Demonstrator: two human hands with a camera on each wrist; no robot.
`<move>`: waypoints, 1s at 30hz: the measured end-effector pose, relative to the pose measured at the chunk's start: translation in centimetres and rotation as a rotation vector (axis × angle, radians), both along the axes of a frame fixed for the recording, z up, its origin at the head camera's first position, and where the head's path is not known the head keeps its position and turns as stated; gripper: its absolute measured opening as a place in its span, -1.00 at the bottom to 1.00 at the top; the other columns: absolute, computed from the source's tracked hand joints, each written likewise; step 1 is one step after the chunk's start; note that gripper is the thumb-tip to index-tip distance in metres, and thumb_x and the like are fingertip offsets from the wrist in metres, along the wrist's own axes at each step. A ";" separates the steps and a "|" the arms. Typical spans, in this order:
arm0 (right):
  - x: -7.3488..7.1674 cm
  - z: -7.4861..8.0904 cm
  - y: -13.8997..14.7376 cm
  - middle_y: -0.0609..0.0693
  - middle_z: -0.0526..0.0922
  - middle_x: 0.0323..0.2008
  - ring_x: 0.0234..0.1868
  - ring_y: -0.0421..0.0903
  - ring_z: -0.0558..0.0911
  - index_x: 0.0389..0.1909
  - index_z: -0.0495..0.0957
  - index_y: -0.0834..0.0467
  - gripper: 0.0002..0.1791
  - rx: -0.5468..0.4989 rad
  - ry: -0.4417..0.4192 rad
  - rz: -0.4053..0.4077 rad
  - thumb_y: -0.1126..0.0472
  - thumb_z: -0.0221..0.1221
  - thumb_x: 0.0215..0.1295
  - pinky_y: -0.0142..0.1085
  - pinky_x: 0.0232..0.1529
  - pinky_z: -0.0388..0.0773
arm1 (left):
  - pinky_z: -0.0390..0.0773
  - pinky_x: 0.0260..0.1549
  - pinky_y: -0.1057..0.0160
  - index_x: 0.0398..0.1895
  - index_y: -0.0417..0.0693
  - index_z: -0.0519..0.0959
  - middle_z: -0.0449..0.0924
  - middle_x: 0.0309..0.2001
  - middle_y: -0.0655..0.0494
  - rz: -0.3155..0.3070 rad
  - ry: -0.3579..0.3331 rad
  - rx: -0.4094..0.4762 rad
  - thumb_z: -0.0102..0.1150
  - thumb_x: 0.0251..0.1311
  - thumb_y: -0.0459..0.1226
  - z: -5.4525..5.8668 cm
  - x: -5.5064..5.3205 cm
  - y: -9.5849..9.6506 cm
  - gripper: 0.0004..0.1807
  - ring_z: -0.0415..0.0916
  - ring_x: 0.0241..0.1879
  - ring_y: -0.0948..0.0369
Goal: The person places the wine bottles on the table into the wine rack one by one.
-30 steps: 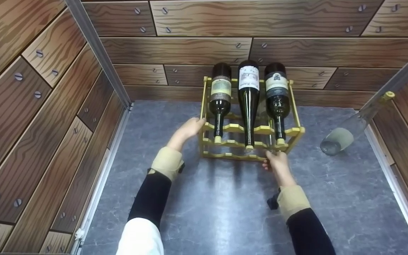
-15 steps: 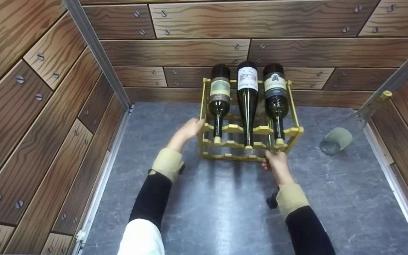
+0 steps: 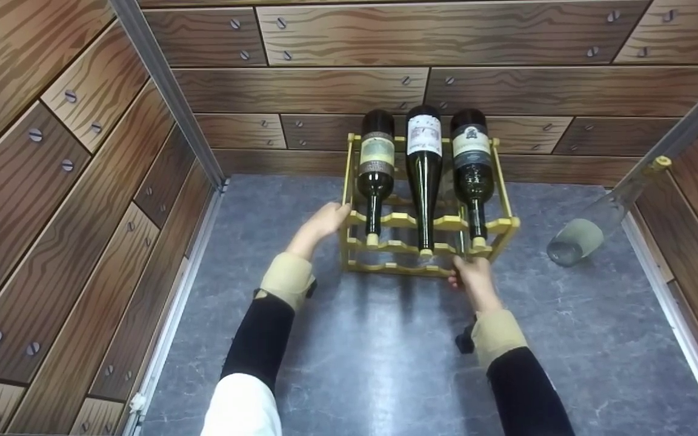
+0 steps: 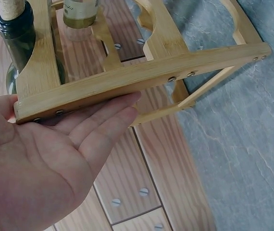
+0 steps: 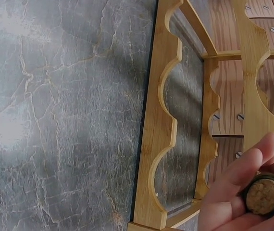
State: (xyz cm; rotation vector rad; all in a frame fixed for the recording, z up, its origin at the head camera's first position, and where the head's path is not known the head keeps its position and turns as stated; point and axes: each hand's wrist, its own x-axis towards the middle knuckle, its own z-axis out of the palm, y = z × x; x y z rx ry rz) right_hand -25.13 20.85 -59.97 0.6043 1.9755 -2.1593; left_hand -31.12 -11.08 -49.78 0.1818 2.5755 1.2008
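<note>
A yellowish wooden wine rack (image 3: 398, 219) stands near the back wall, with three dark wine bottles lying neck-forward on its top tier: left (image 3: 378, 154), middle (image 3: 425, 136) and right (image 3: 471, 145). My left hand (image 3: 326, 219) holds the rack's left front post; the left wrist view shows fairly straight fingers (image 4: 103, 125) along the post's side, the thumb mostly hidden. Below the right bottle's neck, my right hand (image 3: 476, 280) is at the rack's front. Its fingers curl round a corked bottle neck (image 5: 263, 196) in the right wrist view; the hand hides most of that bottle.
A clear bottle (image 3: 576, 241) with a pale label and yellow top stands on the grey marbled floor (image 3: 379, 363) to the right of the rack. Wood-patterned walls (image 3: 325, 88) enclose the back and both sides, with metal strips along the corners.
Both hands stay at almost the same places on the rack and at the bottle neck. The head view shifts slightly; the rack and bottles show no clear movement.
</note>
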 end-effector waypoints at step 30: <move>0.1 0.0 0.0 -0.09 0.50 -0.69 -0.73 -0.29 0.51 0.07 0.34 0.36 -0.82 0.003 0.001 -0.004 0.36 -0.03 0.57 -0.47 -0.67 0.54 | 0.63 0.15 -0.04 0.00 -0.34 0.60 0.53 -0.25 -0.09 0.007 -0.006 -0.007 -0.29 0.65 -0.13 0.0 0.0 0.1 -0.50 0.52 -0.13 0.00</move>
